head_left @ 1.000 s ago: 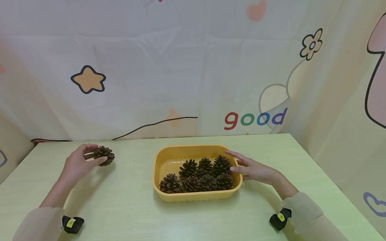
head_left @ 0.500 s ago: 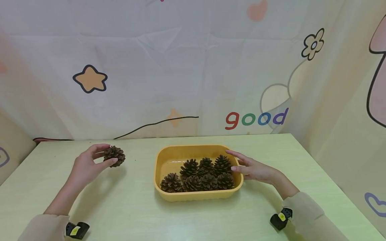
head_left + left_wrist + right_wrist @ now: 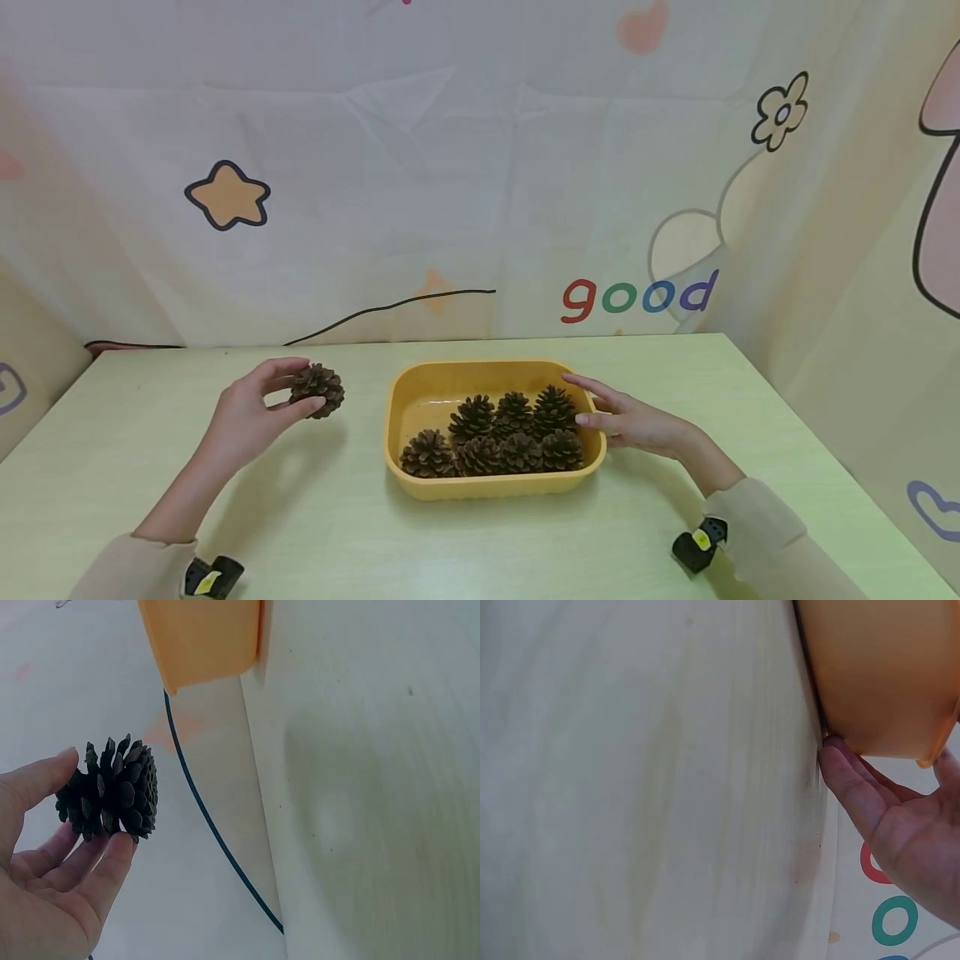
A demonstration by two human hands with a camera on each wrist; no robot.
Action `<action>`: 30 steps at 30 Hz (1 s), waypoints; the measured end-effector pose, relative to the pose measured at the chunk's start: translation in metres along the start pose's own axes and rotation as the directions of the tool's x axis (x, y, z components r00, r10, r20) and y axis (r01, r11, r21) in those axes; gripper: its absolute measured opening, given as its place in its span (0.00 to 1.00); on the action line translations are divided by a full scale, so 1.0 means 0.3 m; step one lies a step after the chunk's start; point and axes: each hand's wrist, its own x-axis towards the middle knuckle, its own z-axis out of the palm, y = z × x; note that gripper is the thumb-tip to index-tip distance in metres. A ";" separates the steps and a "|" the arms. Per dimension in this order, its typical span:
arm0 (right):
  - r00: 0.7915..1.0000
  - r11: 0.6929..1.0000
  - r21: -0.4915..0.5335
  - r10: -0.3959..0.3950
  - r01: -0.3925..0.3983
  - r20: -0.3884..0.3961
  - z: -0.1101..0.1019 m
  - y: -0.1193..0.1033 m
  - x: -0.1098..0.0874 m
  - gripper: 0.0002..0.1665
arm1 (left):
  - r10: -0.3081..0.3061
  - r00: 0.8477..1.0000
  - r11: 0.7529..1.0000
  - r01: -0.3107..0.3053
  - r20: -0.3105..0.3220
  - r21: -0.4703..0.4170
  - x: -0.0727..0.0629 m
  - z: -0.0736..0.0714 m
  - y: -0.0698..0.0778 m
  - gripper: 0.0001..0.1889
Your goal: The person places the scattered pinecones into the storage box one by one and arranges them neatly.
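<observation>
My left hand (image 3: 258, 414) holds a brown pine cone (image 3: 317, 392) between thumb and fingers, raised above the table to the left of a yellow plastic basin (image 3: 491, 487). In the left wrist view, the pine cone (image 3: 120, 787) lies sideways, its scales spread. Several more pine cones (image 3: 520, 452) stand inside the basin, in a front row and a shorter back row toward the right. My right hand (image 3: 637, 423) holds the basin's right end, thumb over the rim. The right wrist view shows fingers (image 3: 855, 791) against the outer wall near its base.
The basin stands on a pale green table (image 3: 315, 533). Behind the table hangs a light cloth (image 3: 360, 183) printed with a star, a flower and the word "good". Inside the basin, bare floor (image 3: 427, 417) shows at the back left.
My left hand has moved right with the pine cone, toward the basin. My right hand and the basin have stayed in place.
</observation>
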 end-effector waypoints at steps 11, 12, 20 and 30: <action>1.000 1.000 0.019 0.002 -0.002 0.001 0.004 0.000 0.002 0.41 | 0.054 0.998 0.997 -0.053 0.018 -0.050 0.012 0.052 0.049 0.29; 1.000 1.000 0.021 0.003 -0.003 0.001 0.004 -0.001 0.002 0.41 | 0.061 0.998 0.996 -0.059 0.020 -0.059 0.015 0.057 0.053 0.29; 1.000 1.000 0.015 0.010 -0.010 -0.006 0.004 0.000 0.002 0.41 | 0.092 0.995 0.991 -0.088 0.033 -0.102 0.032 0.098 0.095 0.28; 1.000 1.000 0.005 0.002 -0.002 -0.003 0.002 0.000 -0.002 0.40 | 0.128 0.991 0.979 -0.118 0.047 -0.168 0.054 0.149 0.135 0.26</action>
